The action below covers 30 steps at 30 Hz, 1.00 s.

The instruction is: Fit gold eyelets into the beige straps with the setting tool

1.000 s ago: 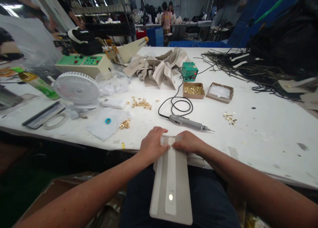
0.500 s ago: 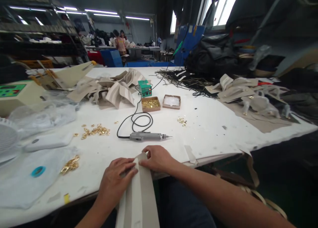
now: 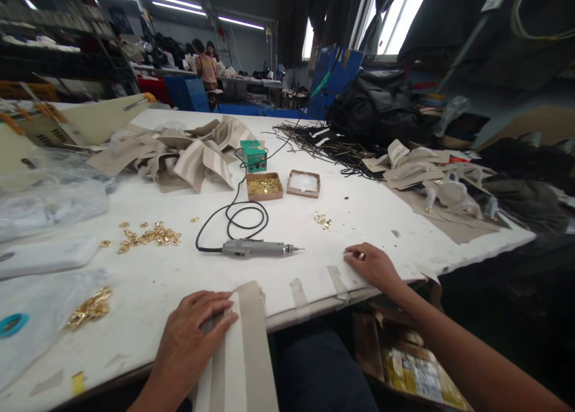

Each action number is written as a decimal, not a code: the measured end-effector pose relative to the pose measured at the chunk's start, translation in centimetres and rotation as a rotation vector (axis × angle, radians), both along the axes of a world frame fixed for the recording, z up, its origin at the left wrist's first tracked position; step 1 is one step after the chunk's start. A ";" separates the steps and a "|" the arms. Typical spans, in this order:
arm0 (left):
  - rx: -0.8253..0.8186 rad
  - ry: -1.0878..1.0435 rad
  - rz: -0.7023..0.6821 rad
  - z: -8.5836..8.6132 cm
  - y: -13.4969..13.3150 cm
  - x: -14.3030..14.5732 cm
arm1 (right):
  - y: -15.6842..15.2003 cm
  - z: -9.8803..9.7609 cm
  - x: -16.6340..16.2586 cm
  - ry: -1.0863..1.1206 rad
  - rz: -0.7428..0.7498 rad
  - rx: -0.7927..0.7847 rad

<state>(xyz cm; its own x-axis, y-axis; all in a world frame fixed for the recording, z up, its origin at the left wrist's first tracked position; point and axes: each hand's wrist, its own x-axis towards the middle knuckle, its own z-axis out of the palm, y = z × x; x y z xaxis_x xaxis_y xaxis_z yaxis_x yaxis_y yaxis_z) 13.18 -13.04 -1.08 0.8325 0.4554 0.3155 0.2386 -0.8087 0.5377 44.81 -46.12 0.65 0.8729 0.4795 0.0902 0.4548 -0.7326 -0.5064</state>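
Observation:
A long beige fabric panel (image 3: 254,340) with a pale strip along it lies over the table's front edge and hangs down toward my lap. My left hand (image 3: 191,328) grips its left side near the top end, thumb and fingers pressed on the pale strip. To the right, apart from the panel, my right hand (image 3: 372,268) is just over the table with thumb and forefinger pinched together. Whatever is between those fingertips is too small to make out. A grey electric screwdriver (image 3: 256,248) lies beyond the panel, its bit pointing right.
Small gold fittings (image 3: 153,235) lie loose at left, with gold clasps (image 3: 92,307) on plastic. Behind the screwdriver are a box of gold parts (image 3: 265,187), a white-filled box (image 3: 303,184) and a green power unit (image 3: 254,155). Beige pieces (image 3: 413,166) are piled right.
My right hand has left the panel and moved right across the table, fingers now pinched. My left hand keeps hold of the panel. The view has shifted right.

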 end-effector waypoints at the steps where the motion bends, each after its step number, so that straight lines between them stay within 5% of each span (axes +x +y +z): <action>1: -0.002 0.003 0.006 0.0 0.0 0.0 | 0.3 0.0 0.1 -0.001 0.012 -0.024; 11: -0.113 0.017 0.015 1.3 -1.0 0.0 | 1.9 1.9 1.6 -0.071 0.137 -0.313; 18: -0.148 0.016 0.044 1.6 -2.3 -0.7 | 1.2 -0.1 1.5 -0.335 0.220 -0.614; 26: -0.117 -0.047 0.014 0.8 -2.8 -1.4 | 0.7 0.1 0.7 -0.257 0.102 -0.454; 30: -0.103 -0.055 -0.003 0.4 -2.7 -1.5 | 4.4 2.2 -4.9 -0.067 0.164 -0.116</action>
<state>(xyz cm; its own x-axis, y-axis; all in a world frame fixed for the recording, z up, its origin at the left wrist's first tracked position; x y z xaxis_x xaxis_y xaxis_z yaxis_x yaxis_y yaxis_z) 11.63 -15.77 -0.70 0.8167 0.4854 0.3120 0.2045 -0.7491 0.6301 39.89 -41.70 2.89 0.7763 0.6250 0.0816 0.6025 -0.6978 -0.3872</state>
